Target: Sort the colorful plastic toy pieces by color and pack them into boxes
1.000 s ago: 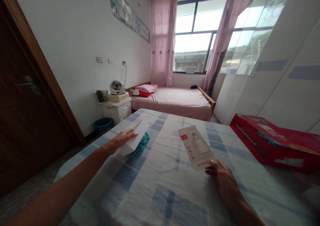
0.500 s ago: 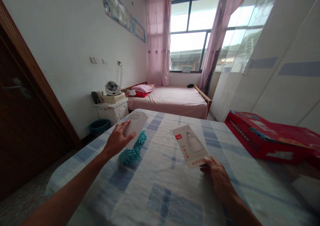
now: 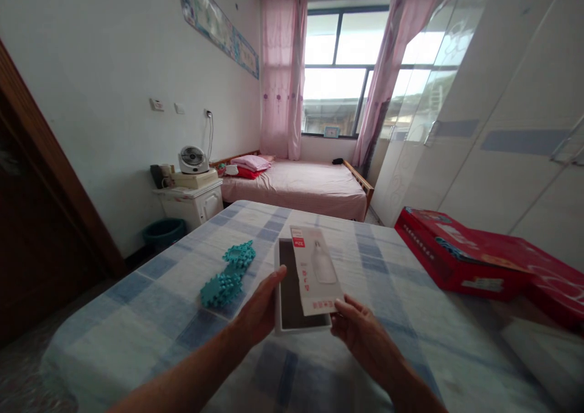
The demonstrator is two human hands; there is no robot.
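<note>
My left hand grips the left side of a shallow white open box, its thumb over the rim. The box's inside looks dark, and part of it is hidden. In my right hand is a printed card with a light bulb picture and red markings, pinched at its lower right corner. The card lies tilted over the right part of the box; whether it touches the rim, I cannot tell. Left of the box, turquoise knobbly plastic pieces lie on the tablecloth.
A blue and white checked tablecloth covers the table. Red boxes lie on its right side. Beyond stand a pink bed, a white cabinet with a fan, and a dark green bin.
My left hand has brought the white box from beside the turquoise pieces to the middle. The right hand has moved the card left, over the box. The view has shifted slightly.
</note>
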